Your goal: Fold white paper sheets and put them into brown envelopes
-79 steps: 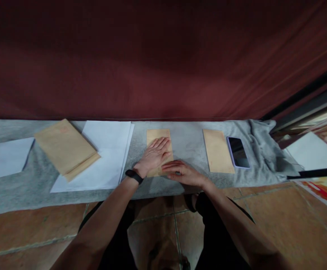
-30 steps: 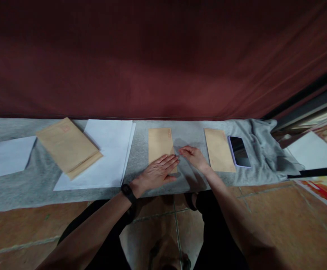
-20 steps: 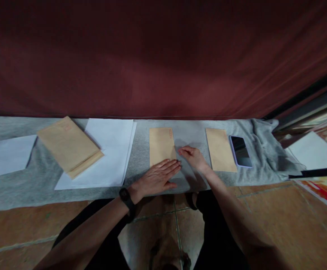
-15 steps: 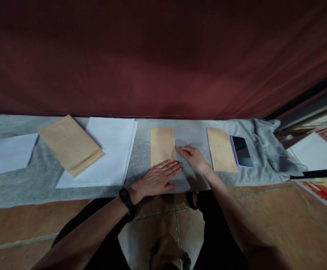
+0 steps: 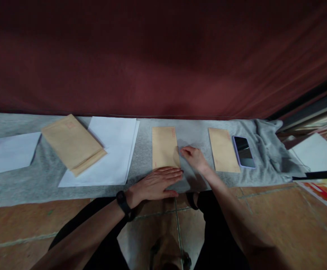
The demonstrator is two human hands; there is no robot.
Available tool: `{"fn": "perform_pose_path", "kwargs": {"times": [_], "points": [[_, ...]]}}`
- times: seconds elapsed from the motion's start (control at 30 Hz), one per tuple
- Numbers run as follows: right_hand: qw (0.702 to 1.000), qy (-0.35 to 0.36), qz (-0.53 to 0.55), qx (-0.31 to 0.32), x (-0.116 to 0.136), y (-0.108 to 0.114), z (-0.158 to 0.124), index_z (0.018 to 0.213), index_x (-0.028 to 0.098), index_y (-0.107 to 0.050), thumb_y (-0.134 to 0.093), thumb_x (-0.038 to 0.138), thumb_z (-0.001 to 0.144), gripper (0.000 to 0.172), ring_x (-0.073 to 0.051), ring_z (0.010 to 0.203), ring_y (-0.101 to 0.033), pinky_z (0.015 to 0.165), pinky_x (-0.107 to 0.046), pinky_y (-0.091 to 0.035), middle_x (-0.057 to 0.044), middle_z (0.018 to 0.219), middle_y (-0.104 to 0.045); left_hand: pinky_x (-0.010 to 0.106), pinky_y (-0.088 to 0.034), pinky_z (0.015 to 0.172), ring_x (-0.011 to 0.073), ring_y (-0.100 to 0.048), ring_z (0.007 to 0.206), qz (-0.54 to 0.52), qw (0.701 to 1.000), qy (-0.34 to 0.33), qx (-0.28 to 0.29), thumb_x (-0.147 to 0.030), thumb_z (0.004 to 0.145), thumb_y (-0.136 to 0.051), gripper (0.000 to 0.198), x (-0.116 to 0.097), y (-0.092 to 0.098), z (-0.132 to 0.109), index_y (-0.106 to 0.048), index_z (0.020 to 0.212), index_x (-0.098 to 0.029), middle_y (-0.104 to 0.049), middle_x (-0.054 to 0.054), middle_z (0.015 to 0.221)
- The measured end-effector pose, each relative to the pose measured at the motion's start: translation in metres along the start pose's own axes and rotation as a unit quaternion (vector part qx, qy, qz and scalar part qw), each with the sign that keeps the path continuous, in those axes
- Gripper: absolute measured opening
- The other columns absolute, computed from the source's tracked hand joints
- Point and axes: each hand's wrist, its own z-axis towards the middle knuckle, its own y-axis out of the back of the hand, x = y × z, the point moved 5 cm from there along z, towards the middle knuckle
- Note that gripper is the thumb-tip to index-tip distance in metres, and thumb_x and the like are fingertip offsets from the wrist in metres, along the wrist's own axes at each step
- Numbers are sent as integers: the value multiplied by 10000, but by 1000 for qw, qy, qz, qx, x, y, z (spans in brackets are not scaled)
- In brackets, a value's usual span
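Observation:
A brown paper envelope [image 5: 164,146] with red print along its right side lies in front of me on the grey cloth. My left hand [image 5: 159,183], with a black band on the wrist, rests flat across its near edge, fingers stretched out to the right. Just beyond the envelope's right edge, my right hand [image 5: 193,155] is closed, its fingers curled in and resting low over the cloth. Nothing sticks out of it. Further right lies another brown envelope [image 5: 224,152], apart from both hands.
A phone [image 5: 244,152] lies right of the second envelope. To the left, a stack of brown envelopes [image 5: 72,144] overlaps white paper sheets [image 5: 114,150]; another white sheet [image 5: 10,153] is at far left. A dark red cloth [image 5: 163,82] hangs behind the grey cloth [image 5: 141,161].
My left hand has slid slightly toward me, down the envelope, uncovering more of its lower part. My right hand stays closed by the envelope's right edge. The whole view has shifted slightly.

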Motion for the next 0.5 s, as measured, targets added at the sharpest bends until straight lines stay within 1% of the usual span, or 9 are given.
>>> {"fn": "perform_pose_path", "kwargs": {"times": [0.03,0.1,0.17,0.23,0.33,0.4,0.43,0.47,0.5], "points": [[1000,-8,-18,2,1,0,-1,972,232,-806,-544,204,985,263,-197,889,-748,804,-272,-530,-48,968,-815,403,-293,1282,226,-434,1516,-15,999,15,-35,-530,1047,-507,566,4,3,0,-509,1532,-238,-506,82,1610],[999,-22,-49,5,2,-2,-3,957,233,-805,-552,197,981,257,-202,893,-747,791,-269,-519,-53,975,-814,435,-330,1265,236,-481,1481,-49,984,89,-147,-447,1060,-499,482,19,13,-3,-551,1496,-249,-563,82,1563],[997,-32,-65,5,4,-3,-6,954,236,-804,-564,196,976,244,-208,903,-748,779,-266,-508,-56,985,-813,462,-346,1253,262,-486,1474,-102,938,185,-276,-392,1036,-533,472,39,20,-9,-568,1479,-232,-565,102,1558],[997,-39,-65,6,4,-6,-8,964,241,-804,-569,201,975,238,-210,913,-749,773,-263,-502,-56,996,-812,466,-375,1230,281,-517,1442,-191,869,265,-372,-359,978,-605,475,58,22,-17,-607,1433,-223,-572,114,1545],[997,-51,-54,8,5,-9,-9,974,248,-803,-574,218,976,231,-211,924,-746,774,-264,-499,-54,1013,-810,449,-426,1174,273,-608,1325,-374,741,338,-445,-334,872,-708,477,76,16,-23,-668,1333,-220,-647,110,1442],[998,-56,-33,10,5,-11,-9,958,248,-803,-588,231,967,216,-212,926,-741,774,-269,-500,-54,1010,-807,426,-450,1137,255,-631,1270,-474,646,355,-481,-300,795,-758,451,81,13,-25,-707,1236,-222,-697,94,1339],[998,-61,-17,14,4,-12,-9,946,247,-802,-594,238,961,209,-210,914,-738,767,-271,-500,-53,991,-804,416,-467,1111,250,-633,1251,-509,607,356,-496,-283,754,-780,425,81,14,-26,-725,1171,-224,-709,86,1296],[997,-68,4,19,3,-13,-9,939,246,-799,-595,249,957,204,-205,890,-734,755,-271,-501,-48,959,-800,405,-491,1071,247,-637,1226,-535,575,354,-508,-270,716,-798,392,82,16,-27,-737,1101,-224,-715,79,1264],[996,-77,28,26,1,-14,-9,936,245,-794,-592,262,953,204,-196,858,-728,737,-268,-501,-40,918,-792,389,-514,1017,243,-644,1189,-552,554,352,-514,-265,686,-811,365,82,18,-28,-743,1042,-224,-717,73,1238]]}}
